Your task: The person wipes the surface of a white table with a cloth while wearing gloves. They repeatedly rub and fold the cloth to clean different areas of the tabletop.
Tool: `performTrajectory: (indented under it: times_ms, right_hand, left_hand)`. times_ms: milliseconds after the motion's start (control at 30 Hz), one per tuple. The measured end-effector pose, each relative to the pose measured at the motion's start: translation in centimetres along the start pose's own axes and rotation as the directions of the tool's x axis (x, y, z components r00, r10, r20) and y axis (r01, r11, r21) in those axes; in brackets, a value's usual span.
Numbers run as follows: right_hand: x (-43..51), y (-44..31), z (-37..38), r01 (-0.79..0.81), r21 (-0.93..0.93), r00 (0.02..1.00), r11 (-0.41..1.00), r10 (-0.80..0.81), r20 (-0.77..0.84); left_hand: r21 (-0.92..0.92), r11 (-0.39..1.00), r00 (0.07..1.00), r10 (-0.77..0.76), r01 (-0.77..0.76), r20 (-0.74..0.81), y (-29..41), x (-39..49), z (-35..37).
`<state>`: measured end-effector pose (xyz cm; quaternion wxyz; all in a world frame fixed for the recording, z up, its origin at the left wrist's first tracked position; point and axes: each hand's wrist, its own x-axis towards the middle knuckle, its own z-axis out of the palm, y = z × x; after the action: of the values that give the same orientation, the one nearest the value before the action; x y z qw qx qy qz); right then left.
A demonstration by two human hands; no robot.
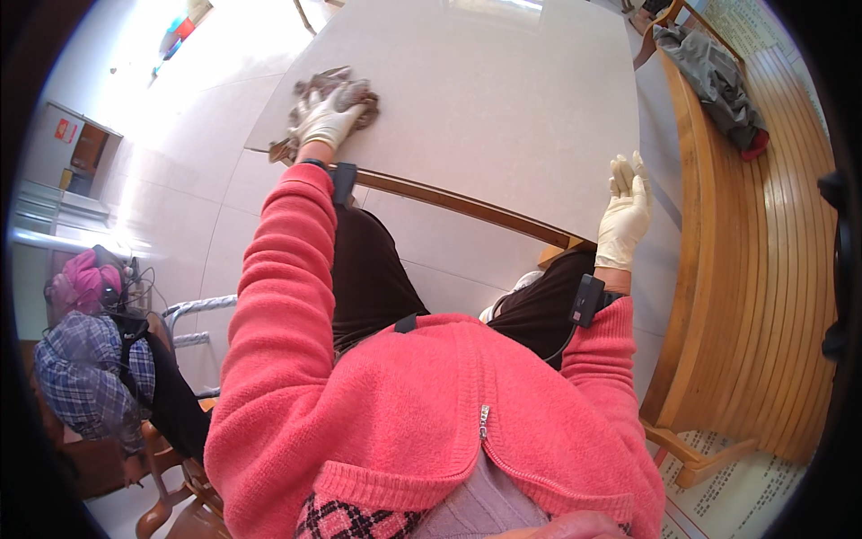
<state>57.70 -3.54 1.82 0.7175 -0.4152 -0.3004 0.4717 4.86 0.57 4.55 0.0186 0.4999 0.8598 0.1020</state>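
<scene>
My left hand, in a pale rubber glove, presses on a crumpled patterned cloth near the left front corner of a light table top. Part of the cloth hangs over the table's edge. At the right edge of the table is my right hand, gloved the same way, its fingers extended and holding nothing. Whether it touches the table edge I cannot tell. Both wrists carry small black devices.
A slatted wooden bench runs along the right, with a grey garment on it. At the lower left another person in a checked shirt sits beside a metal-tube frame. A wooden chair stands below.
</scene>
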Motion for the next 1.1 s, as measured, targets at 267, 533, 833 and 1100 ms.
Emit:
performTrajectory:
  times_ms: [267, 533, 833, 1100]
  right_hand:
    - [0.1, 0.0, 0.4, 0.041, -0.09, 0.998, 0.995, -0.037, 0.043]
    - [-0.1, 0.0, 0.7, 0.056, -0.143, 0.998, 0.988, -0.05, 0.044]
    - [0.7, 0.7, -0.1, 0.056, -0.137, 0.998, 0.989, -0.051, 0.042]
    - [0.8, 0.9, -0.3, 0.054, -0.162, 0.996, 0.985, -0.042, 0.078]
  left_hand:
    - [0.002, 0.999, 0.991, 0.032, -0.033, -0.126, 2.1, -1.1, 1.1]
    - [-0.174, 0.764, 0.781, 0.587, -0.622, -0.215, 16.0, -13.8, 2.9]
    - [-0.353, 0.392, 0.509, 0.786, -0.849, -0.352, 17.7, -17.4, 3.2]
    - [-0.205, 0.68, 0.653, 0.506, -0.704, -0.564, 4.8, -6.4, 2.9]
